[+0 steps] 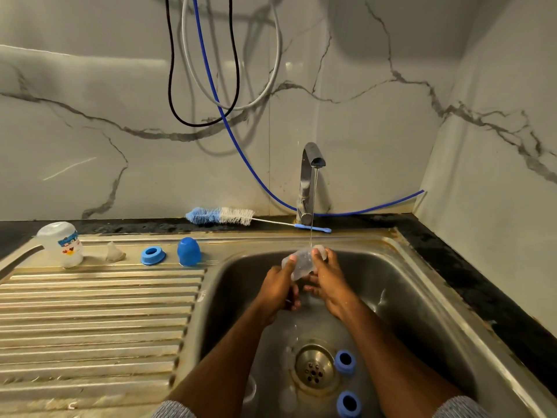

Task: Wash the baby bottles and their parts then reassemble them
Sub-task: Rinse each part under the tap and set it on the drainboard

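Rinsing was the step in hand. Both hands were raised over the sink [422, 297], under the thin stream falling from the tap [312, 170]. The left hand [278, 289] and right hand [327, 282] together gripped a clear, soft part [301, 262], most likely a teat, though glare and water made its outline uncertain. Fingers of each hand were curled round it, the thumbs pressing on its upper surface, the two hands close together.

The part's long axis ran roughly from lower left to upper right, its wider end toward the tap; which end was the tip could not be settled from this view.

Drying side: on the draining board [90, 312] stood an upturned bottle [64, 244], a second clear teat [114, 253], a blue ring [153, 255] and a blue cap [189, 251], all apart from one another. A bottle brush [223, 215] lay on the ledge behind, handle toward the tap.

Still in the basin: two blue rings [345, 362] [349, 404] beside the drain [313, 368], and what appeared to be clear pieces left of it.

Assessment: the washing was partly complete and reassembly had not begun. The next move would call for turning the part so water runs through its hollow, then setting it on the board without letting the slippery piece drop.
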